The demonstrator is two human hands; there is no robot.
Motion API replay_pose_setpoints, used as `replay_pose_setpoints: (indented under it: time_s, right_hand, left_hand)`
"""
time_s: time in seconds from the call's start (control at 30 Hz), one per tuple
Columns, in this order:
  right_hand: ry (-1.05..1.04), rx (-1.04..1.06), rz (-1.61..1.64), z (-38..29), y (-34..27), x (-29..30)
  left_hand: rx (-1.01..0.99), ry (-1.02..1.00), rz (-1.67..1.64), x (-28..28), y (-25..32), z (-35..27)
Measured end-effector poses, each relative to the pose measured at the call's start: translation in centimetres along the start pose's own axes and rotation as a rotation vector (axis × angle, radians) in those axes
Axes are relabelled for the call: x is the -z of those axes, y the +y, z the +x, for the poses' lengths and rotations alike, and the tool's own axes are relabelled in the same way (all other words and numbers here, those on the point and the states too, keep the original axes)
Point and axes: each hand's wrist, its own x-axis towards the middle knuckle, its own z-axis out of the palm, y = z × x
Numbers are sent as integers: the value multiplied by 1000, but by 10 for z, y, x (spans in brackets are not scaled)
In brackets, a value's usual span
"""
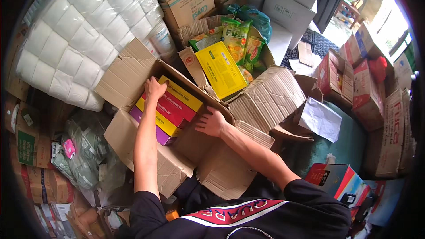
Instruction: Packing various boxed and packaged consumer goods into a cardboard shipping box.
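An open cardboard carton (186,142) lies before me with its flaps spread out. Inside it, flat boxes stand in a row: a yellow box (186,97), a red box (171,111), a second yellow box (167,126) and a purple box (164,138). My left hand (155,89) rests at the left end of the row, its thumb against the top yellow box. Its fingertips are partly hidden, so a grip cannot be made out. My right hand (212,122) is at the carton's right inner wall, fingers spread, holding nothing.
Beyond stands another open carton (265,96) with snack bags (234,36) and a yellow box (221,69). Wrapped white rolls (89,36) rise at the left above plastic bags (96,152). Stacked cartons (187,6) stand behind; a paper sheet (320,119) lies right.
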Motion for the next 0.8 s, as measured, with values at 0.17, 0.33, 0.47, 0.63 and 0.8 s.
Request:
replay_pose_setpoints:
  time_s: [0.17, 0.33, 0.47, 0.63, 0.8]
  right_hand:
    - [110, -22, 88, 7, -5, 1]
    - [158, -46, 108, 1, -7, 0]
    - [127, -18, 30, 0, -7, 8]
    - [191, -68, 8, 2, -1, -1]
    - [187, -4, 8, 4, -9, 11]
  left_hand:
    - [-158, 71, -138, 19, 15, -9]
    - [-257, 111, -233, 49, 40, -50]
    - [-243, 44, -487, 62, 60, -72]
    - [-325, 190, -551, 36, 44, -85]
    - [-417, 136, -465, 48, 75, -104]
